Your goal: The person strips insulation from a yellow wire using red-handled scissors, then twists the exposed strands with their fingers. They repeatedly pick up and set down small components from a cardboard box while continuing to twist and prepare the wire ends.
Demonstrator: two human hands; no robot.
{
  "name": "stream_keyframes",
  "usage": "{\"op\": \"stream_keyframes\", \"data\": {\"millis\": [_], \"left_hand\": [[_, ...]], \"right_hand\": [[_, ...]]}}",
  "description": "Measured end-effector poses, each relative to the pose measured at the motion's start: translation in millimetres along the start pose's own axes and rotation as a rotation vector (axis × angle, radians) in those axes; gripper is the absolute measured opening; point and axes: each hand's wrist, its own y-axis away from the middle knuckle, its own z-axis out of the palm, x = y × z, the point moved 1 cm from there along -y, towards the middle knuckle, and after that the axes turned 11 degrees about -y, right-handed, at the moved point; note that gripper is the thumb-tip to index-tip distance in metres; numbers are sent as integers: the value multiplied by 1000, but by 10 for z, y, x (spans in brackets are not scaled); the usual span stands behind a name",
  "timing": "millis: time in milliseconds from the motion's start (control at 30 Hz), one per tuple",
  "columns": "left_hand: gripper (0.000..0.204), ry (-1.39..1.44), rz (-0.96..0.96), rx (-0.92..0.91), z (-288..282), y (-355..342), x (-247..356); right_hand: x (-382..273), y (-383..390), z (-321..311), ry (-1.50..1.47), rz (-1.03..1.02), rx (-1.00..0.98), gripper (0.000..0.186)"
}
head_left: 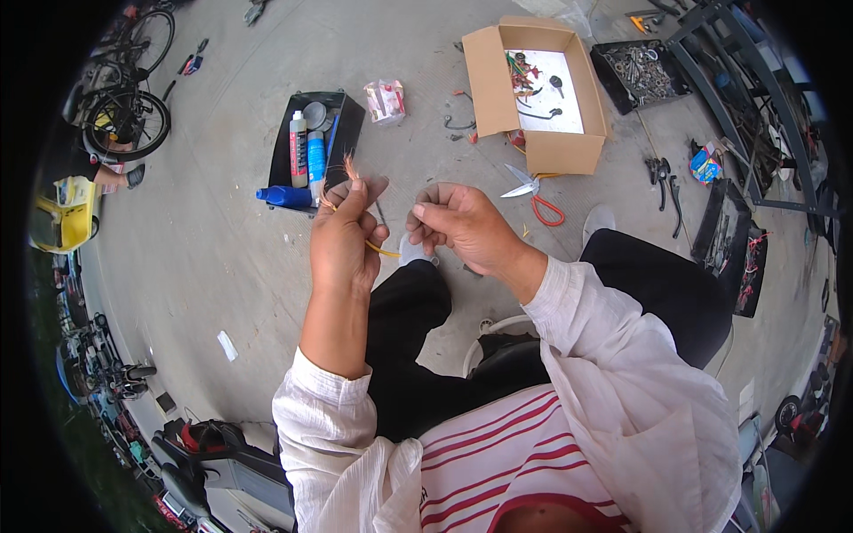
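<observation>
A frayed bundle of fine copper-coloured wire strands [349,167] was in the left hand [342,233], raised above the floor, its fingers closed on it; a thin yellow wire [384,253] stuck out lower down. The right hand [464,226], near it, had its fingers curled and drawn close together; whether they held anything could not be told.

Beyond the left hand, an open black plastic box [352,126] contained a white-and-red bottle [298,147], a blue spray can [315,153] and a round grey lid [314,114]. A blue bottle [284,196] lay at its near end. To the right, an open brown cardboard box [490,75] with a white bottom held tangled red, green and black pieces [522,73]. Next to it, a black tray [615,96] was heaped with small metal parts [641,71].

Red-handled metal scissors [533,185] lay spread on the grey concrete floor [213,195]. Bicycles [129,120] stood at upper left, a dark metal rack [718,98] at upper right.
</observation>
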Motion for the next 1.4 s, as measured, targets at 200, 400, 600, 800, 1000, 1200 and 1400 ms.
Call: {"op": "stream_keyframes", "data": {"millis": [200, 400, 600, 800, 1000, 1200, 1400], "left_hand": [[9, 84, 46, -167, 330, 362, -12], [8, 83, 103, -167, 453, 434, -76], [11, -75, 118, -214, 495, 480, 21], [6, -29, 201, -157, 262, 568, 313], [7, 79, 133, -177, 368, 486, 365], [11, 168, -22, -250, 419, 223, 500], [8, 152, -129, -139, 595, -183, 595]], "right_hand": [[-115, 378, 125, -23, -65, 12, 15], [-171, 530, 115, -24, -89, 75, 15], [-157, 424, -252, 328, 27, -25, 14], [-327, -16, -1669, 1368, -203, 97, 34], [-1497, -765, -3395, 1379, -408, 1030, 26], [-1871, -1368, -4024, 1649, 19, 1117, 25], [-1795, -1840, -4294, 1841, -114, 1108, 19]]}}
